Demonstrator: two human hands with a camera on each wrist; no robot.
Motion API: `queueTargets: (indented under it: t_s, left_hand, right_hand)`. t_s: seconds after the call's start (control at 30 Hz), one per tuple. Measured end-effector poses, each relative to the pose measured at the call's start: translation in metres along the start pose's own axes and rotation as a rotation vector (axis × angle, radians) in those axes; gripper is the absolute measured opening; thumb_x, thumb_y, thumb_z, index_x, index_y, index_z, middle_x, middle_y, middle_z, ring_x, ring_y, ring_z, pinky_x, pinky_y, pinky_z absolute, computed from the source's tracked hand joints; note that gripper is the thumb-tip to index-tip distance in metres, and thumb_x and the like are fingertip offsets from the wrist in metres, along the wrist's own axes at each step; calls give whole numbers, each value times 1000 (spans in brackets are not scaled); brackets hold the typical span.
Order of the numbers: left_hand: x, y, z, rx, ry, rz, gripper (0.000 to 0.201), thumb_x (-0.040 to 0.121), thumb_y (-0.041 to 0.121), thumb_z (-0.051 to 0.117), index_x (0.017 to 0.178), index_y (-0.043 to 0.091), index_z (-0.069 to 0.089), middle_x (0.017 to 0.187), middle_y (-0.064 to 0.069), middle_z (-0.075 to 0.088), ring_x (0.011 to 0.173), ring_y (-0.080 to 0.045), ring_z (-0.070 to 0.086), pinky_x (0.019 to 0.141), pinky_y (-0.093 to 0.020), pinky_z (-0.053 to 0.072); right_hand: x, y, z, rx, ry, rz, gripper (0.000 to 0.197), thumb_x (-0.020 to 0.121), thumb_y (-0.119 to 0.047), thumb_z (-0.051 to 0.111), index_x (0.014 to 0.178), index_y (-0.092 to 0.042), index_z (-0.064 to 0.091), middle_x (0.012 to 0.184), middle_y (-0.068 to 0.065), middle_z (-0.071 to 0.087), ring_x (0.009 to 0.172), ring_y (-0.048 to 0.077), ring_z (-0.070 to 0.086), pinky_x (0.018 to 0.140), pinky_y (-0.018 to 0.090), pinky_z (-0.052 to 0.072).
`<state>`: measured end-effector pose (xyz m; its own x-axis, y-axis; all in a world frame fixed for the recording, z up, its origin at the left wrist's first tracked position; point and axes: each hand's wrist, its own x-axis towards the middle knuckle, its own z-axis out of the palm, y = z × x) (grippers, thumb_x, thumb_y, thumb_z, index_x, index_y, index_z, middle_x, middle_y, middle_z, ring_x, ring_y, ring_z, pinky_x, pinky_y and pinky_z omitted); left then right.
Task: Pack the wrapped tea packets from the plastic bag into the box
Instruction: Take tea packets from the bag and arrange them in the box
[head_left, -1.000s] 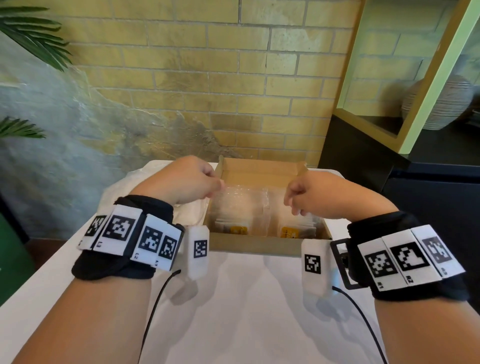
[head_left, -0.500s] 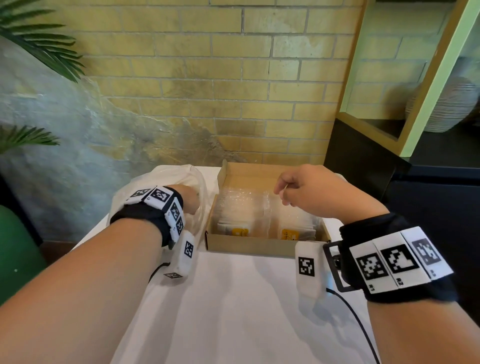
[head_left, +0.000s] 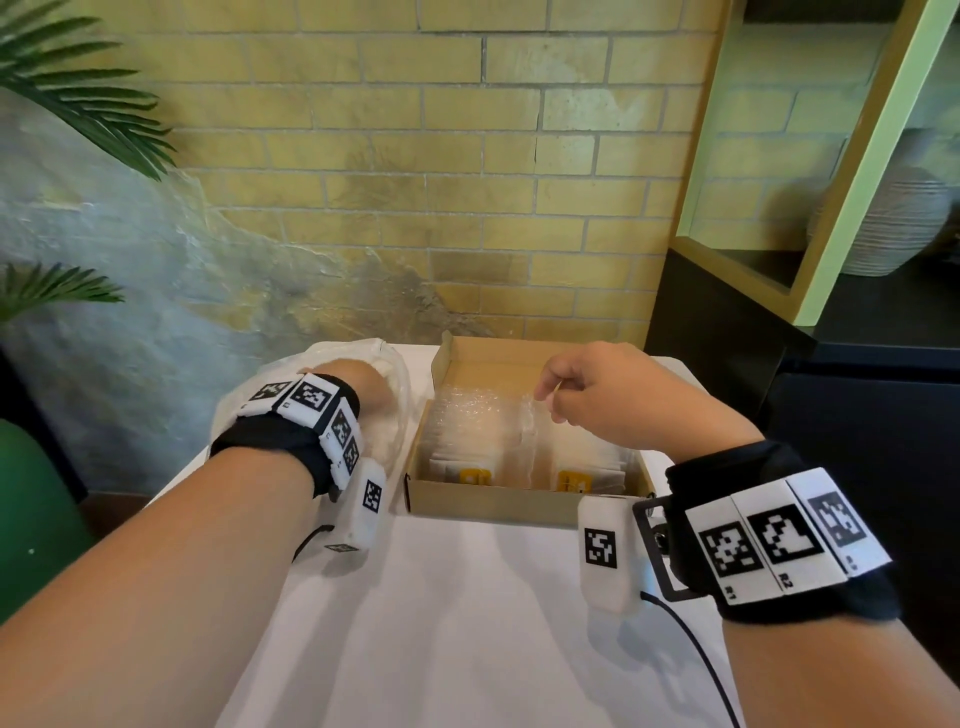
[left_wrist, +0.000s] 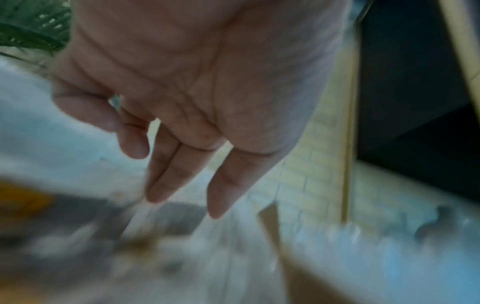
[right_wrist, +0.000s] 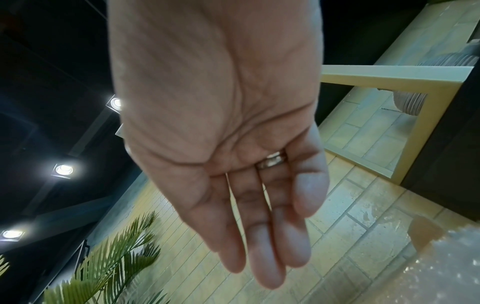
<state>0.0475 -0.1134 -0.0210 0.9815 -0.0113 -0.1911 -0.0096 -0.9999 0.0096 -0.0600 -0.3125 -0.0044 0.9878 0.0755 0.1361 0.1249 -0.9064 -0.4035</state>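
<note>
An open cardboard box stands at the table's far end. Two rows of clear-wrapped tea packets with yellow labels fill it. Left of it lies a crumpled plastic bag. My left hand reaches into the bag's mouth, so the head view hides its fingertips. The blurred left wrist view shows that hand with straight fingers, holding nothing, over the bag. My right hand hovers above the box's right row. It is empty, with the palm bare.
The white table runs toward me from the box. A brick wall stands close behind it, and a dark cabinet is at the right. Palm leaves hang at the left over a green object. Camera cables trail under both wrists.
My left hand left the box's left wall, swung left and went into the plastic bag. My right hand stayed over the box, and its fingers have loosened.
</note>
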Motion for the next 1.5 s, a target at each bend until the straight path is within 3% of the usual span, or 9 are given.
queueTargets:
  t_s: [0.17, 0.3, 0.63, 0.93, 1.03, 1.13, 1.3, 1.4, 1.5]
  left_hand:
    - [-10, -10, -23, -178, 255, -14, 18, 85, 12, 51, 71, 2, 57, 70, -9, 53, 70, -27, 54, 77, -37, 51]
    - [-16, -16, -25, -160, 363, 42, 25, 85, 9, 53, 61, 6, 55, 64, -7, 53, 57, -19, 48, 45, -24, 33]
    - [-19, -30, -12, -336, 470, 6, 13, 86, 7, 59, 90, 7, 72, 101, -12, 67, 94, -30, 61, 74, -33, 48]
    - [-28, -29, -22, -572, 719, 66, 26, 84, -1, 60, 64, 15, 59, 89, -12, 67, 92, -32, 60, 71, -29, 40]
    - [-29, -25, -22, -774, 822, 147, 14, 83, -1, 59, 78, 10, 65, 74, -1, 59, 75, -22, 56, 65, -24, 40]
    - [-35, -15, -23, -1008, 803, 258, 14, 84, 4, 62, 78, 16, 61, 69, 7, 54, 69, -13, 53, 59, -16, 41]
    - [-56, 15, -25, -1376, 554, 484, 28, 85, 1, 62, 71, 24, 53, 71, 1, 58, 56, -7, 51, 55, -20, 44]
    - [-67, 33, -25, -1444, 397, 557, 27, 88, 0, 59, 74, 23, 52, 68, 2, 55, 50, -4, 49, 48, -15, 43]
    - [-74, 46, -25, -1556, 254, 596, 26, 90, -3, 53, 77, 19, 52, 69, 1, 52, 52, -5, 49, 46, -13, 44]
  right_hand:
    - [0, -4, 1, -11, 8, -3, 24, 88, -14, 46, 96, -23, 67, 90, -6, 61, 87, 12, 54, 71, 23, 39]
    - [0, -4, 3, -3, 9, 3, 24, 88, -13, 46, 96, -22, 67, 90, -5, 62, 87, 12, 56, 71, 24, 42]
    - [1, -6, 5, -1, 14, -16, 23, 87, -14, 48, 95, -23, 67, 89, -5, 62, 76, 7, 52, 64, 20, 41]
    - [1, -6, 5, 15, 5, -16, 23, 88, -13, 48, 96, -24, 67, 90, -5, 64, 89, 13, 59, 75, 24, 46]
    - [2, -8, 6, 23, 12, -16, 23, 88, -15, 50, 103, -25, 65, 80, -11, 58, 77, 5, 54, 67, 20, 44]
    - [1, -10, 9, 60, 65, -71, 46, 86, -20, 58, 128, -36, 48, 110, -11, 56, 90, 5, 53, 71, 16, 42]
    - [-1, -18, 13, 90, 273, -220, 109, 70, -26, 78, 142, -52, 0, 151, -15, 5, 131, 10, 23, 99, 23, 27]
    - [5, -16, 19, -23, 465, -280, 107, 68, -26, 81, 141, -48, 6, 155, -2, 4, 141, 28, 15, 102, 34, 28]
    - [11, -7, 24, -70, 653, -362, 78, 75, -11, 74, 142, -24, 36, 146, 11, 35, 127, 32, 43, 90, 38, 45]
